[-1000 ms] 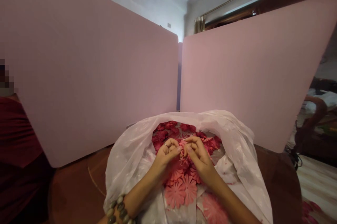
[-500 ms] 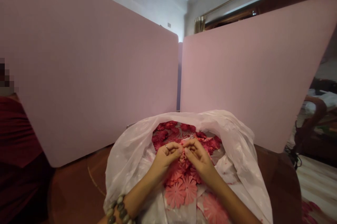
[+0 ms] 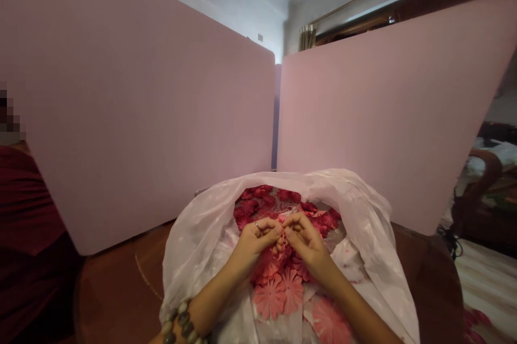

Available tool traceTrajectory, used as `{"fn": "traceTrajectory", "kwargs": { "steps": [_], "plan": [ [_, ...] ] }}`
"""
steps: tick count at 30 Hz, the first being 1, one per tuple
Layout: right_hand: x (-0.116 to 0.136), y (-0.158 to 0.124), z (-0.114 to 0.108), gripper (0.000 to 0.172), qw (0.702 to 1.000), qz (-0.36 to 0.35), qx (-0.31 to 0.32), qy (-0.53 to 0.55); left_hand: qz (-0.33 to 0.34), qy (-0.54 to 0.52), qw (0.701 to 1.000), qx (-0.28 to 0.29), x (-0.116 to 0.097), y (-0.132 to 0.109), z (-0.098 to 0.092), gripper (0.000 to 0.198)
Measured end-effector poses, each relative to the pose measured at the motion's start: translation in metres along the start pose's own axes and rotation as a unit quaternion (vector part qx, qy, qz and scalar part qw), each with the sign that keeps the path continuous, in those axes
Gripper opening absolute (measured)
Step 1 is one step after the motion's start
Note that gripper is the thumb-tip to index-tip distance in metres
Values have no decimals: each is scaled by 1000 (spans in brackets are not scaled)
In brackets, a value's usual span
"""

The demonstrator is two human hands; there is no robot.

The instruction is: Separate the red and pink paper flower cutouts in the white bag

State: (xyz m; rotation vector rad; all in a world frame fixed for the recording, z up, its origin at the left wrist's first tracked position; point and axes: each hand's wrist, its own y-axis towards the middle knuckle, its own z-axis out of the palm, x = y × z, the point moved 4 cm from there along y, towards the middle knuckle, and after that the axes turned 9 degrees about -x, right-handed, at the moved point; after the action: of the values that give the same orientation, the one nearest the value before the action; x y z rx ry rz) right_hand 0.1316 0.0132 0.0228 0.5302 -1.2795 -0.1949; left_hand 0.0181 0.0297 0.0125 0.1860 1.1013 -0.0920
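Observation:
My left hand [image 3: 255,240] and my right hand [image 3: 304,240] meet fingertip to fingertip over an open white plastic bag [image 3: 202,236] full of pink and red paper flowers [image 3: 278,293]. Both hands have curled fingers pinching one small pink flower [image 3: 281,234] between them. A ring shows on my left hand and a beaded bracelet [image 3: 180,322] circles that wrist. The bag lies on a brown wooden table [image 3: 117,290], its mouth spread wide toward the far side.
Two tall pink panels [image 3: 153,128] stand upright right behind the bag, with a narrow gap between them. A person in a dark red sleeve [image 3: 24,215] sits at the left. A wooden chair [image 3: 480,182] and cables are at the right.
Both hands have sunk slightly lower and closer to me over the flowers, still pinched together on the small flower. The bag has not moved.

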Motion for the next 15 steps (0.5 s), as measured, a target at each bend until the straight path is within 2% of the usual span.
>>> {"fn": "traceTrajectory", "kwargs": {
  "steps": [4,10,15],
  "plan": [
    [0,0,1,26,1000,4,10,-1,16,38,999,4,-4,-2,1,36],
    [-4,0,-1,28,1000,18,8,-19,119,162,980,-1,-18,-13,7,34],
    [-2,0,-2,25,999,11,4,-41,170,216,961,-8,-18,-15,5,28]
  ]
}}
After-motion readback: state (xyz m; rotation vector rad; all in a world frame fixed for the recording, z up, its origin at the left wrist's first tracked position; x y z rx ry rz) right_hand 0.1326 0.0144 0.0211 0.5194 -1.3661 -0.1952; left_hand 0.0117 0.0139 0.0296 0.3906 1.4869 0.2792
